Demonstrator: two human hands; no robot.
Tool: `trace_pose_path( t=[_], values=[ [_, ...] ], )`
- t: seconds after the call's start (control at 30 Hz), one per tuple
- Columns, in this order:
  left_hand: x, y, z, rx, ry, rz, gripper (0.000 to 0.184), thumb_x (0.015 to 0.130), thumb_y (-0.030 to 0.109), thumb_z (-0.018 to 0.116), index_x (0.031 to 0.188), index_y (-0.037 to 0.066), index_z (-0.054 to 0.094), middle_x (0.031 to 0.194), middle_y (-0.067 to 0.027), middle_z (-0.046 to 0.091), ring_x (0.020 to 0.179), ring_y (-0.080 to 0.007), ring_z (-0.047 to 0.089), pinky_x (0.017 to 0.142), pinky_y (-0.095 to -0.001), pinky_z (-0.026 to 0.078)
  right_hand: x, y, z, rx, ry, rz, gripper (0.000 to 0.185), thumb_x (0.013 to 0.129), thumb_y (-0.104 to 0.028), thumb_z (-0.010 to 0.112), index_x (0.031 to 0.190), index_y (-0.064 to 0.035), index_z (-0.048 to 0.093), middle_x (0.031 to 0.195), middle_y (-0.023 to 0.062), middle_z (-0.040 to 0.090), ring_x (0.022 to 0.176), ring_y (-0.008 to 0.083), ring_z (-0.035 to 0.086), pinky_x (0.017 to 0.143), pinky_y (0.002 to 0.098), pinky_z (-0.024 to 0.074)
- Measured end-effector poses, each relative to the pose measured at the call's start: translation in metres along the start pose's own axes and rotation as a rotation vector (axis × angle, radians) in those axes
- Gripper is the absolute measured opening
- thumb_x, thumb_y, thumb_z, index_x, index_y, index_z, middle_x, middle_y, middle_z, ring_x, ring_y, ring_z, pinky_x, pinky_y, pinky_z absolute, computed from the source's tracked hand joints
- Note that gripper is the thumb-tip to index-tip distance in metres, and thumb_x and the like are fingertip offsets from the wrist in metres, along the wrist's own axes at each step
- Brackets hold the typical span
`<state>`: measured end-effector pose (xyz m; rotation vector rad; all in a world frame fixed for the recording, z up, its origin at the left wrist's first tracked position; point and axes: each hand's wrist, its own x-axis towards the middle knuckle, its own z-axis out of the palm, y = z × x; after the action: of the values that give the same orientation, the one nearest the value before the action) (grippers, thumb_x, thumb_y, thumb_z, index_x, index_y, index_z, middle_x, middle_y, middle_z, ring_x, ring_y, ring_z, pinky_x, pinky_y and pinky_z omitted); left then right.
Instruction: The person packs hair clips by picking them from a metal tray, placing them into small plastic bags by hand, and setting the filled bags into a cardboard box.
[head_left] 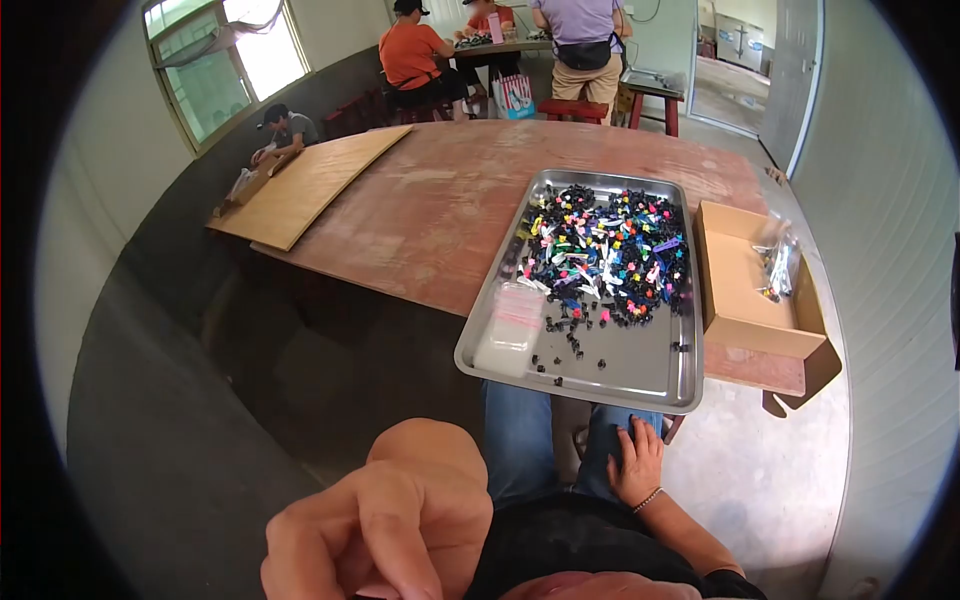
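My left hand (385, 510) is raised close to the camera at the lower left. Its fingers are curled in, and what they hold, if anything, is hidden. My right hand (637, 465) lies on my jeans near the knee, fingers stretched out and holding nothing. In front of me, a metal tray (640, 375) sits at the table's near edge, nearest to my right hand. Many small black and coloured plastic pieces (600, 250) are heaped in it, with several loose black ones nearer me. A stack of clear zip bags (512, 325) lies in its near left corner.
Right of the tray stands an open cardboard box (735, 275) holding a filled clear bag (780, 265). A wooden board (310, 190) lies on the reddish table (430, 220) at the left. One person sits beyond the board; several others are around a far table.
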<state>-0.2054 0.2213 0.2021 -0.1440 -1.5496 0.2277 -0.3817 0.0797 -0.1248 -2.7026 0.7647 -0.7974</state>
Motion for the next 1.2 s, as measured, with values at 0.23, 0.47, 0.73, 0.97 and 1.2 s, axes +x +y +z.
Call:
trace_pose_path(
  t=[0.23,0.47,0.73,0.97,1.2],
  values=[
    [-0.005,-0.018,0.029,-0.149,0.309,-0.113,0.018,0.086,0.006,0.064,0.096,0.019,0.071,0.112,0.0095,0.064,0.106,-0.0065,0.054,0.081,-0.0223,0.048,-0.004,0.018,0.004,-0.001,0.04,0.073,0.054,0.069,-0.017,0.067,0.119,-0.0026,0.054,0.133,0.0257,0.041,0.122,0.0426,0.039,0.098,0.0528,0.0313],
    [-0.025,-0.043,0.045,-0.29,0.5,-0.161,0.02,0.088,0.008,0.062,0.098,0.023,0.07,0.111,0.0117,0.065,0.105,-0.0021,0.055,0.08,-0.0215,0.044,-0.013,0.032,0.008,0.043,0.086,0.147,0.054,0.069,-0.016,0.064,0.12,-0.0022,0.051,0.133,0.0304,0.037,0.121,0.0472,0.038,0.099,0.0548,0.0303],
    [-0.035,-0.04,0.038,-0.266,0.478,-0.233,0.025,0.09,0.009,0.059,0.103,0.027,0.069,0.113,0.0129,0.065,0.111,0.0006,0.054,0.086,-0.0334,0.039,-0.017,0.047,0.015,0.068,0.112,0.176,0.053,0.069,-0.019,0.064,0.118,-0.0019,0.053,0.128,0.0295,0.04,0.12,0.0472,0.037,0.097,0.0561,0.0309],
    [-0.017,-0.048,0.108,0.211,1.116,-0.399,0.025,0.096,0.016,0.05,0.106,0.029,0.069,0.112,0.0131,0.066,0.111,-0.0012,0.054,0.09,-0.0403,0.034,-0.017,0.049,0.02,0.064,0.105,0.185,0.052,0.069,-0.019,0.065,0.116,-0.0019,0.052,0.124,0.0288,0.041,0.116,0.0474,0.038,0.095,0.0563,0.0319],
    [0.035,-0.042,0.106,0.263,1.047,-1.026,0.024,0.097,0.02,0.048,0.087,0.017,0.07,0.095,0.0021,0.068,0.088,-0.0092,0.057,0.088,-0.0342,0.037,-0.014,0.051,0.023,0.089,0.01,0.244,0.053,0.07,-0.018,0.064,0.119,-0.002,0.05,0.124,0.0283,0.041,0.113,0.0467,0.039,0.097,0.0546,0.0316]
  ],
)
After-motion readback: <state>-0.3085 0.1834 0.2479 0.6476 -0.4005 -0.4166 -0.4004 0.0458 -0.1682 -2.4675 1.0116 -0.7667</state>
